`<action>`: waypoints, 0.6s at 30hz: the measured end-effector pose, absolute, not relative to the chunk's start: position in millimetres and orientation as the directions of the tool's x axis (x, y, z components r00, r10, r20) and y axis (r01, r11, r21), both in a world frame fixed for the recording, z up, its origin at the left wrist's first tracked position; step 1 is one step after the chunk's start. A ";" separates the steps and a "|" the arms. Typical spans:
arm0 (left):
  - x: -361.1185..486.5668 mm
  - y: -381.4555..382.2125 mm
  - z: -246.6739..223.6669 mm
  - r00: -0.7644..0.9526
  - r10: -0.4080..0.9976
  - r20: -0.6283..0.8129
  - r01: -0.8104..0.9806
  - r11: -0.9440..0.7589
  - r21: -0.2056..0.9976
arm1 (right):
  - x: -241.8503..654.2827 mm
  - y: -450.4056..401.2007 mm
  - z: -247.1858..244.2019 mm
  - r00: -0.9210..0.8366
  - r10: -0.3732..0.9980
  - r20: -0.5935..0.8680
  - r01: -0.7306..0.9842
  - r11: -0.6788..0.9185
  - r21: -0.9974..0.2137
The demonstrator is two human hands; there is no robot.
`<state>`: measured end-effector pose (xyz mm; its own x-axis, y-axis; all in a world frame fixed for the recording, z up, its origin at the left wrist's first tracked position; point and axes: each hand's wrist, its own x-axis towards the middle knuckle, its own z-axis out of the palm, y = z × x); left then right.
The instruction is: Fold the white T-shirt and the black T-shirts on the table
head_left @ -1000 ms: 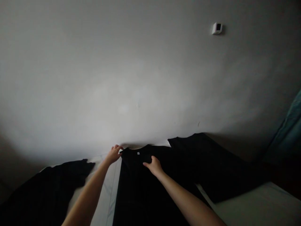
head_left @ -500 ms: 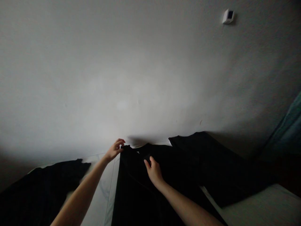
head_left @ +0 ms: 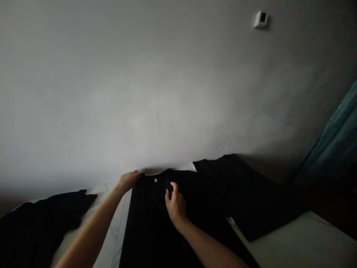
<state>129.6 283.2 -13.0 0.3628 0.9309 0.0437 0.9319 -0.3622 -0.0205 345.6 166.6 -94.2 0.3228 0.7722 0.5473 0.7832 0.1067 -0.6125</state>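
A black T-shirt lies spread on a white bedsheet, with a small white neck label showing inside its collar. My left hand sits at the far left corner of the collar, its fingers curled over the shoulder edge. Just below the neckline, my right hand pinches a fold of the shirt's front between thumb and fingers. Dim light hides most of the shirt's detail.
Black cloth lies on the sheet at left, and more black cloth spreads at right; I cannot tell if either belongs to the shirt. A grey-white wall rises behind, with a small white wall box. A teal curtain hangs at right.
My right hand has drawn closer to the collar and gathered a fold of the shirt. My view has shifted slightly, moving the scene left in the picture.
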 end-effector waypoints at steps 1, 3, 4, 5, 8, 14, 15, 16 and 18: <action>130.0 281.0 -13.0 0.354 0.934 0.046 0.935 -0.352 -0.039 | 345.5 164.4 -91.2 0.311 0.762 0.568 0.807 0.104 -0.581; 129.9 276.9 -13.3 0.335 0.941 0.056 0.941 -0.332 -0.064 | 345.2 160.8 -85.9 0.288 0.745 0.602 0.849 0.093 -0.521; 130.0 275.0 -13.7 0.327 0.943 0.064 0.944 -0.322 -0.073 | 345.1 159.4 -83.8 0.278 0.741 0.611 0.865 0.083 -0.495; 130.6 273.3 -14.5 0.319 0.945 0.075 0.946 -0.314 -0.080 | 345.1 158.3 -82.0 0.269 0.743 0.613 0.879 0.071 -0.471; 135.7 268.7 -19.1 0.305 0.943 0.130 0.951 -0.294 -0.093 | 345.3 156.5 -77.7 0.237 0.780 0.579 0.908 0.034 -0.417; 147.6 260.3 -36.7 0.205 0.919 0.337 0.978 -0.203 -0.042 | 346.7 153.8 -69.4 0.225 0.893 0.390 0.908 -0.046 -0.417; 147.4 258.4 -40.5 0.165 0.911 0.377 0.985 -0.170 -0.021 | 347.1 153.4 -68.8 0.220 0.908 0.358 0.906 -0.055 -0.419; 146.3 256.1 -44.4 0.125 0.901 0.415 0.990 -0.138 0.001 | 347.5 153.2 -68.9 0.213 0.919 0.331 0.905 -0.058 -0.421; 142.8 250.8 -53.3 0.075 0.879 0.471 0.994 -0.104 0.037 | 348.5 153.7 -70.7 0.198 0.931 0.308 0.899 -0.047 -0.435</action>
